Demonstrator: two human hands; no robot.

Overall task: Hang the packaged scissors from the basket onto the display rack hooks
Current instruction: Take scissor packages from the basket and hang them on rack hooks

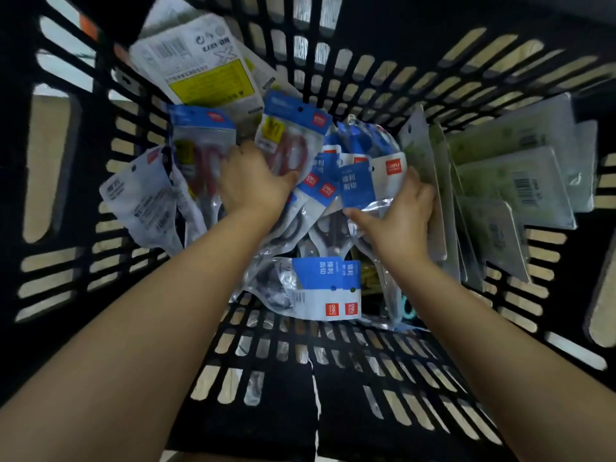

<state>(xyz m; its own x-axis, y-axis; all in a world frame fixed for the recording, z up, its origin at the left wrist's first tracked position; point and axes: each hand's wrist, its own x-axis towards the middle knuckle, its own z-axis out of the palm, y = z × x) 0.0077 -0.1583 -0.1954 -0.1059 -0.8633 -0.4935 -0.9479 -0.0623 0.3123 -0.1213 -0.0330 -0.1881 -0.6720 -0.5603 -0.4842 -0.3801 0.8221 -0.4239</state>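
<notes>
Head view, looking down into a black slotted basket (416,75) that fills the frame. Scissors packs (320,181) with blue header cards lie heaped at the centre; a stack of pale flat cards (520,181) leans against the wall at three o'clock, and a large white pack with a yellow label (206,65) stands at eleven o'clock. No display rack is visible. Left hand (253,181), at ten o'clock of the heap, lies palm down on a red-handled pack (290,151), fingers spread over it; whether they grip is hidden. Right hand (400,215), at two o'clock of the heap, has its thumb on a clear pack and its fingers curled against the pale cards. Likely risks: overlapping slippery packs may lift together or slide free, and header holes may tear if tugged.
</notes>
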